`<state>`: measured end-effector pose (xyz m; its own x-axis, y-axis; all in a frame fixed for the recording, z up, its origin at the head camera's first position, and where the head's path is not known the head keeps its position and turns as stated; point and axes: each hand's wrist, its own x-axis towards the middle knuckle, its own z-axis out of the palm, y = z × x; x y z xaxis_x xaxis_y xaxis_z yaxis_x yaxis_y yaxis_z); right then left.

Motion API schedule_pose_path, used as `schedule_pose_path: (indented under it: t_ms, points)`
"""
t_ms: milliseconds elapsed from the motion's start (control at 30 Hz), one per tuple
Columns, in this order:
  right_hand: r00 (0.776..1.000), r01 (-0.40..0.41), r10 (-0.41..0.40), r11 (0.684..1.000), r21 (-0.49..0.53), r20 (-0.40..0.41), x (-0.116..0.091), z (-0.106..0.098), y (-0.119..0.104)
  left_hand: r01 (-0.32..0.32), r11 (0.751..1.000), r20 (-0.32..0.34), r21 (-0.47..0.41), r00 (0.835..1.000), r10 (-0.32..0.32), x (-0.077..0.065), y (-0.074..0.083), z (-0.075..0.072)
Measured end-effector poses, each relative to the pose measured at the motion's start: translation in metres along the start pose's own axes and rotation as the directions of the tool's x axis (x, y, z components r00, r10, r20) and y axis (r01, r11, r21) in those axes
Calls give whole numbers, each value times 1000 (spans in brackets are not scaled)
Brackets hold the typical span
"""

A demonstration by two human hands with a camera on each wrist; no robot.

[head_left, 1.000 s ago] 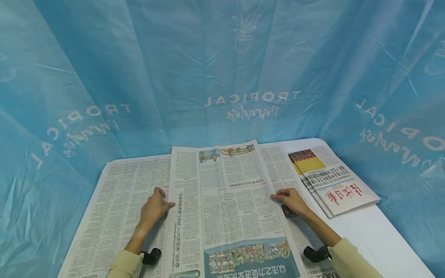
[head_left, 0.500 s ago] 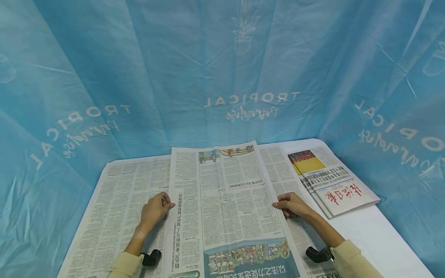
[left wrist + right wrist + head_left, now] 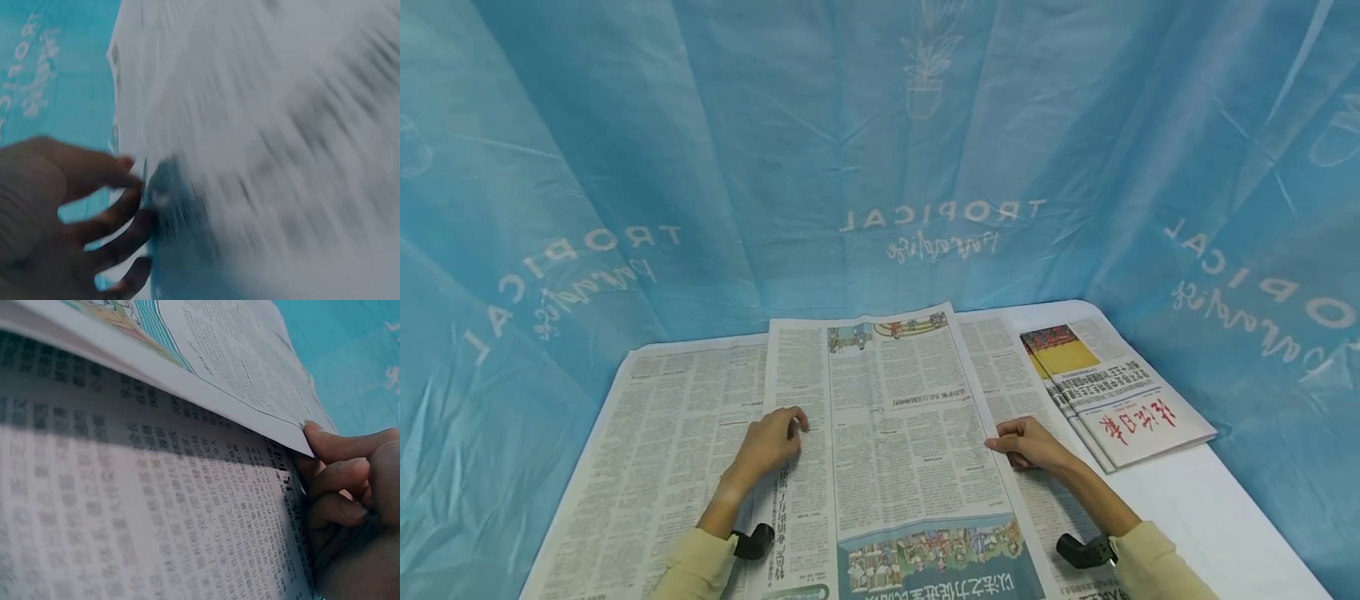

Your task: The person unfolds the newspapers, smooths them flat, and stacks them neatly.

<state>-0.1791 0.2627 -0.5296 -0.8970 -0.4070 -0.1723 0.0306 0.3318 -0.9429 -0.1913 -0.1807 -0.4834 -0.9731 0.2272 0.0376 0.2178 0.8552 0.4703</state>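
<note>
A folded newspaper page (image 3: 910, 450) with coloured drawings lies over a larger open sheet (image 3: 677, 442). At its right edge, my right hand (image 3: 1028, 443) pinches the paper; the right wrist view shows the thumb (image 3: 325, 442) on top and fingers tucked below, the edge lifted off the printed sheet underneath. My left hand (image 3: 775, 442) hovers over the page's left column with loosely bent fingers that hold nothing. Motion blurs the paper in the left wrist view, where the spread fingers (image 3: 128, 234) overlap it.
On the white table (image 3: 1217, 508) at the right lie folded newspapers (image 3: 1138, 408) in a small overlapping stack with red characters. A blue printed curtain (image 3: 850, 150) closes off the back and both sides. Each wrist wears a black device (image 3: 754, 542).
My left hand has left the page's left edge and moved right, over the paper. The right hand has gone from resting at the right edge to pinching it, nearly in place.
</note>
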Motion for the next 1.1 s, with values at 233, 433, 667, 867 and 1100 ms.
schedule_pose_path:
  t_ms: [233,433,667,867,1100]
  points:
    - [1000,27,-27,999,19,5,0,2,6,-199,978,93,-63,974,205,30,42,22]
    - [1000,22,-22,1000,6,-6,-1,4,5,-261,962,121,-78,956,269,59,69,41]
    - [997,76,-76,997,15,4,2,6,3,-235,963,148,-129,956,253,85,85,54]
    - [997,75,-75,997,0,-20,2,8,2,-242,948,196,-208,939,283,98,101,69]
    - [996,52,-53,998,-21,-71,1,12,5,-273,932,231,-238,916,327,104,121,83]
